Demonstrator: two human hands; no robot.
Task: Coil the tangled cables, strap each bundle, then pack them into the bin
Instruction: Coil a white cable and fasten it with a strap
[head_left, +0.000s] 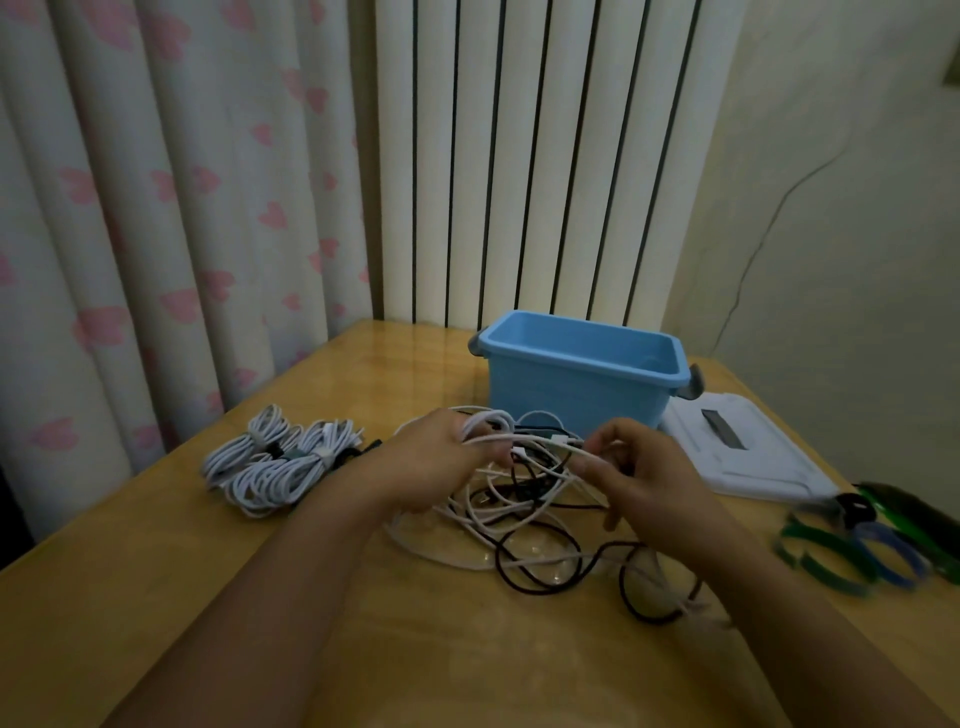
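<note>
A tangle of white and dark cables (530, 519) lies on the wooden table (156, 597) in front of the blue bin (576, 384). My left hand (431, 462) grips several loops of a white cable (488, 423) above the tangle. My right hand (639, 478) pinches the same white cable near its plug end. The bin stands open behind my hands. To the left lie coiled white cable bundles (275, 457), each strapped.
A white bin lid (748, 452) lies flat to the right of the bin. Green, blue and black straps (862, 545) lie at the table's right edge. A curtain and a radiator stand behind the table.
</note>
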